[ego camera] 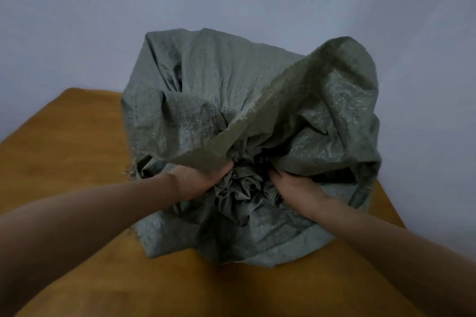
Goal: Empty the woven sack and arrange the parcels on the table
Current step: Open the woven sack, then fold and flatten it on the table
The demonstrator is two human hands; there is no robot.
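One grey-green woven sack [206, 90], bulky and deeply creased, on one ochre-brown tabletop [67, 152], before a plain pale wall [103, 8]. Takes up the tabletop's middle and right, its right side at the right edge. Mouth turned toward the camera and gathered into a tight bunch of folds. One broad flap [322, 90] standing up and over on the right. Frayed threads [130, 170] along the sack's left edge. Contents hidden by the cloth.

Weave mottled with pale glints, too soft in focus for any lettering to be read.

Two bare hands, one on either side of the gathered mouth, near each other yet apart. Left hand [198, 177] at the left of the bunch, fingers curled in under the overhanging flap and mostly out of sight. Right hand [296, 188] back-up at the right of the bunch, fingers bent and dug into the folds, tips lost in shadow. Both gripping sack cloth, neither spread flat. Two bare forearms [90, 213] reaching in from the lower corners, above the near tabletop.
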